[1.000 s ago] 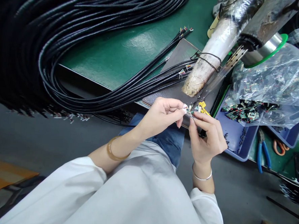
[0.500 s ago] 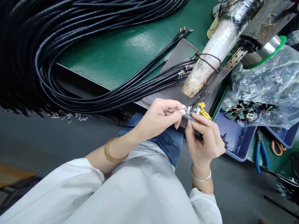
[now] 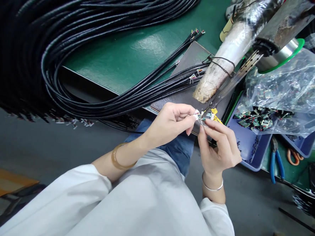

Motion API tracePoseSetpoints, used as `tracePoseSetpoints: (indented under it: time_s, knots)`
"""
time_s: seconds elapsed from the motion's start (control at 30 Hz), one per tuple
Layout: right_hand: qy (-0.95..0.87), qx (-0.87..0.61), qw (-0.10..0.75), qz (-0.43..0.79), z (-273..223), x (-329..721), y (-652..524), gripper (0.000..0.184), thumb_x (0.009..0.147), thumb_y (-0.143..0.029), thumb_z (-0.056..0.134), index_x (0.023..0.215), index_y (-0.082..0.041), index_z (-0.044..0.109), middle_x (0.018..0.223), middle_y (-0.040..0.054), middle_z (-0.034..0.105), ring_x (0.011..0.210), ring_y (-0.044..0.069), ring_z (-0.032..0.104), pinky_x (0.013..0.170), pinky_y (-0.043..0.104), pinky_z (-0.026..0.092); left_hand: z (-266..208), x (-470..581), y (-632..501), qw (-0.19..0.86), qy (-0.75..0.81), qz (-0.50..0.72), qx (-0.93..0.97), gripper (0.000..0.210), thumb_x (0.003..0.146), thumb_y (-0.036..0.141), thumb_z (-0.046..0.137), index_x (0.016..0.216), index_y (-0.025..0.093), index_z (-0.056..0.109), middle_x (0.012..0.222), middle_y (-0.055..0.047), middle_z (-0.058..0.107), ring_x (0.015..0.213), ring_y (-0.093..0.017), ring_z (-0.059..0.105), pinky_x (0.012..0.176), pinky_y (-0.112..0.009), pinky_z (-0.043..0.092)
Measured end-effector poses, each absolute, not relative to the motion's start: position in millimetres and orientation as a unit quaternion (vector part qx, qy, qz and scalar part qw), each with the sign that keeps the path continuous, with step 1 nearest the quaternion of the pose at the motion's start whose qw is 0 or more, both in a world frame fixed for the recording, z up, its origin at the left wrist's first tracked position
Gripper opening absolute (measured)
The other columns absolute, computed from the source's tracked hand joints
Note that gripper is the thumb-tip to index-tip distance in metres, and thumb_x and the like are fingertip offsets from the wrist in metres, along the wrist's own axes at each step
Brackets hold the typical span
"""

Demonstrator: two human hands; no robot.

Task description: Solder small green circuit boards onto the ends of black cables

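Observation:
My left hand (image 3: 177, 119) is closed in a pinch, with something white at its fingertips. A small green circuit board (image 3: 208, 115) with pale metal contacts lies against those fingertips, and how it is gripped is partly hidden. Just to the right, my right hand (image 3: 220, 143) pinches a thin pale wire (image 3: 202, 123) between thumb and fingers. A soldering iron (image 3: 225, 84) slants down from above, its tip close over the board. Beside the board is a yellow clip (image 3: 215, 114), partly behind my right fingers.
Black cables (image 3: 115, 104) with stripped coloured ends loop across the green table (image 3: 140, 49) onto a dark plate (image 3: 172, 97). A wrapped tube (image 3: 216, 75) hangs over it. Rightward are a purple tray (image 3: 259, 152), bagged circuit boards (image 3: 284, 93), a solder spool (image 3: 278, 57) and blue pliers (image 3: 274, 160).
The whole view has shifted slightly to the right. My right hand has moved a little right and down, still pinching the wire; the left keeps its pinch.

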State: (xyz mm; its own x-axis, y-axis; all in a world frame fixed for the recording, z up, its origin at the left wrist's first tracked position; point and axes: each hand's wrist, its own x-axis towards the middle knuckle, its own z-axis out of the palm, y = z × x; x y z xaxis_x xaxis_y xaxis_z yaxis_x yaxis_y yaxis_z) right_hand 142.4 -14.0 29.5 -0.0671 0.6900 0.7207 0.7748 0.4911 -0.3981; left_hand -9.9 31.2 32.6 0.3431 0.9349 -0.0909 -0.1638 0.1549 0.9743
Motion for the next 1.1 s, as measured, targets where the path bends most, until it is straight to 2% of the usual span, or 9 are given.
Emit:
tracePoseSetpoints:
  time_s: [0.37,0.73,1.1]
  knots:
    - [-0.746,-0.493,0.445,-0.044,28.2,144.7,-16.1,0.018,0.081,-0.007,0.075,0.089,-0.02,0.065,0.097,0.0034,0.078,0.087,0.014,0.075,0.081,0.025,0.063,29.6,-13.1,32.0,0.671,0.385,0.4,0.492,0.028,0.087,0.018,0.055,0.06,0.013,0.058,0.053,0.002,0.055,0.049,-0.004,0.044,0.05,-0.016,0.036]
    - [-0.728,-0.504,0.463,-0.048,29.1,142.1,-13.0,0.019,0.081,-0.007,0.075,0.092,-0.021,0.069,0.096,0.0028,0.078,0.088,0.015,0.075,0.083,0.026,0.063,33.0,-11.2,32.9,0.657,0.384,0.413,0.5,0.028,0.089,0.021,0.056,0.062,0.014,0.058,0.054,0.002,0.056,0.052,-0.006,0.048,0.054,-0.018,0.039]
    - [-0.744,-0.493,0.449,-0.048,26.5,143.6,-17.2,0.018,0.082,-0.008,0.074,0.091,-0.021,0.066,0.098,0.0028,0.078,0.087,0.015,0.075,0.079,0.026,0.064,29.5,-12.9,31.5,0.67,0.386,0.397,0.494,0.027,0.088,0.018,0.055,0.061,0.013,0.058,0.053,0.003,0.055,0.048,-0.003,0.043,0.047,-0.016,0.032]
